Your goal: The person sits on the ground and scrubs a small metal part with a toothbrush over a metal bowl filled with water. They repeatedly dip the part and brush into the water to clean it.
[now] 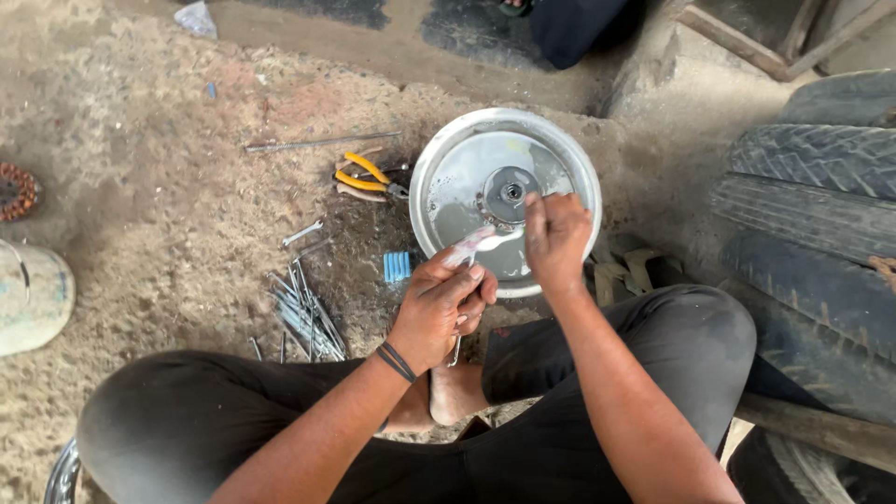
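Observation:
I sit on a dirt floor over a round silver wheel hub cover (448, 177) with a central bearing hub (510, 192). My left hand (439, 308) pinches a small clear plastic packet (471, 245) just above the cover's near rim. My right hand (556, 238) grips the other end of the packet, its fingers closed, next to the central hub. A black band sits on my left wrist.
Yellow-handled pliers (366, 175) and a thin metal rod (317, 142) lie left of the cover. Several spokes (303, 313), a wrench (302, 233) and a small blue packet (397, 267) lie near my knee. Tyres (821, 215) are stacked at right. A pale container (33, 294) stands at left.

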